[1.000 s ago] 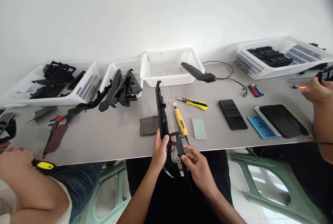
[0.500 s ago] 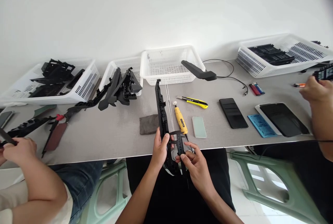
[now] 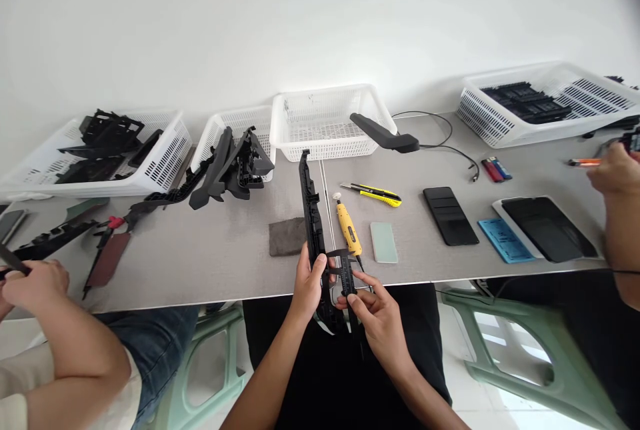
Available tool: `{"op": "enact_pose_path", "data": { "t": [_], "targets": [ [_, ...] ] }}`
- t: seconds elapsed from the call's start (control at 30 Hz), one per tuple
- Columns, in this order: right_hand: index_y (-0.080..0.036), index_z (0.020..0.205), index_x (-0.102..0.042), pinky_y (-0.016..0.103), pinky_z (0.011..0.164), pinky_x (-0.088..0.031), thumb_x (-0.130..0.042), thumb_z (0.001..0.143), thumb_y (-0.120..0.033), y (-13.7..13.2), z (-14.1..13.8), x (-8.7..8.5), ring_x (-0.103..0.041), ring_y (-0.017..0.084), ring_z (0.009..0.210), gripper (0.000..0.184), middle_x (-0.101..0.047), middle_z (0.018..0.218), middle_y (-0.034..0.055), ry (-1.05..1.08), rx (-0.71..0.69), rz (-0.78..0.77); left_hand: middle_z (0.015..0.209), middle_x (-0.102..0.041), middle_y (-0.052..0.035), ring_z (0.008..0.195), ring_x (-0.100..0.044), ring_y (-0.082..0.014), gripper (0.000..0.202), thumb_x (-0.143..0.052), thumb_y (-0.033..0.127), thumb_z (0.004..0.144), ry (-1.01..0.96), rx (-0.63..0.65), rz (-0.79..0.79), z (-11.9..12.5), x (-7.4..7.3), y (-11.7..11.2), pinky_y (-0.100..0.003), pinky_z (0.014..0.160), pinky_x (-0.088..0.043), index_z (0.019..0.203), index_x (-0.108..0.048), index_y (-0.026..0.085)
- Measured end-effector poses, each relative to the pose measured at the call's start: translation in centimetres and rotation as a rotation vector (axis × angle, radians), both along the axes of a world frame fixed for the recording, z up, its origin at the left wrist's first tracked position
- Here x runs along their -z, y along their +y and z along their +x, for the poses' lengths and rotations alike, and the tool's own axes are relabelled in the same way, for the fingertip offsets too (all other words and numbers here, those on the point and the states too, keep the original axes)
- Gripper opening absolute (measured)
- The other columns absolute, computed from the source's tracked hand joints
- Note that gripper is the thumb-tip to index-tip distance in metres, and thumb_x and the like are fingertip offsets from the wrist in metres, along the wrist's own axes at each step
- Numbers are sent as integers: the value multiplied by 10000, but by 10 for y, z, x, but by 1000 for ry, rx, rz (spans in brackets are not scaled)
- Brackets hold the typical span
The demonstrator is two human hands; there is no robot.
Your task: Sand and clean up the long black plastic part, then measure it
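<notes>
My left hand point(image 3: 309, 283) is closed round a long black plastic trim part point(image 3: 312, 217) that stands nearly upright over the table's front edge. A black caliper point(image 3: 347, 275) is gripped in my right hand point(image 3: 375, 310), between thumb and fingers. Its jaws point left and reach the trim part beside my left thumb; whether they touch it I cannot tell. Just beyond the caliper lies a yellow rotary tool point(image 3: 349, 229) with a white tip. A dark grey cloth point(image 3: 287, 237) is partly hidden behind the trim part.
A yellow utility knife point(image 3: 373, 194), a pale green block point(image 3: 383, 243) and a black phone point(image 3: 451, 216) lie to the right. Behind stands a white basket point(image 3: 325, 153) with a dark trim piece point(image 3: 384, 133) across its corner. Co-workers' hands point(image 3: 37, 285) work at both sides.
My hands, the trim part and the caliper hold almost the same position. The view has shifted slightly. At the far right, the co-worker's hand has lowered the black part it holds.
</notes>
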State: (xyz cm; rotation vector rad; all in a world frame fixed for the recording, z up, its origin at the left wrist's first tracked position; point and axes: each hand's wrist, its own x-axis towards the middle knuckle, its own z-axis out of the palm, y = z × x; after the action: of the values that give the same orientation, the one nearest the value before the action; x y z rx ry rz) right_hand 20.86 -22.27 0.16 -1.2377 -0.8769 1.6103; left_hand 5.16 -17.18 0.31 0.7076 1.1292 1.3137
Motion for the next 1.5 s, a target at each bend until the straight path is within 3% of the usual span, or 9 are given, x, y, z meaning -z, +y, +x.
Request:
{"op": "enact_pose_path", "data": {
  "t": [0.63,0.8,0.93,1.03,1.17,1.3,1.43,1.5],
  "targets": [
    [-226,1474,-709,506,996,-657,-843,938,-517,0,1,5,-852,304,901,624,-838,838,39,-8,19,-8,836,-639,27,609,-573,-121,440,-756,608,961,6,-3,-15,0,1,-1,-265,603,-508,1151,-608,239],
    [-211,1429,-739,481,934,-682,-851,920,-539,-2,3,-10,-857,303,858,616,-852,841,58,-34,34,-19,872,-684,-10,623,-592,-152,483,-620,692,1019,-29,-40,-41,0,0,-2,-289,584,-498,1200,-625,244],
    [-236,1454,-716,451,932,-683,-851,929,-504,1,16,-28,-861,309,945,604,-879,945,80,-117,170,48,888,-693,-24,628,-571,-131,466,-527,675,1074,-24,-14,36,-1,-3,-3,-275,603,-480,1054,-625,220],
    [-215,1310,-766,457,920,-681,-864,898,-538,15,27,-24,-863,324,929,532,-884,989,110,-149,249,55,863,-671,-7,636,-564,-115,448,-498,645,1100,1,16,58,-1,-4,-2,-257,629,-474,1040,-610,216],
    [-188,1173,-753,479,905,-670,-870,843,-632,44,35,-7,-858,335,845,565,-880,968,135,-188,132,-6,839,-656,10,616,-552,-110,416,-512,631,1099,2,26,74,-1,-6,-2,-250,611,-453,1040,-583,226],
    [-158,1277,-719,436,841,-665,-846,857,-633,65,28,-3,-853,317,831,647,-874,1014,142,-178,13,9,844,-679,-13,652,-600,-136,465,-529,676,1071,9,18,53,1,-6,-1,-282,646,-498,1004,-581,220],
    [-136,1413,-683,329,586,-610,-804,893,-550,83,4,-7,-824,272,759,676,-857,1126,158,-168,-83,75,900,-708,-34,710,-660,-169,485,-593,701,1028,1,-14,20,1,-3,-1,-312,669,-541,1052,-607,216],
    [-135,1465,-674,315,588,-614,-768,914,-484,94,-8,-9,-811,248,751,660,-859,1120,140,-173,-131,122,925,-717,-38,729,-674,-179,478,-608,689,1026,-9,-21,23,0,-2,-1,-320,677,-554,1081,-615,214]
  ]
}}
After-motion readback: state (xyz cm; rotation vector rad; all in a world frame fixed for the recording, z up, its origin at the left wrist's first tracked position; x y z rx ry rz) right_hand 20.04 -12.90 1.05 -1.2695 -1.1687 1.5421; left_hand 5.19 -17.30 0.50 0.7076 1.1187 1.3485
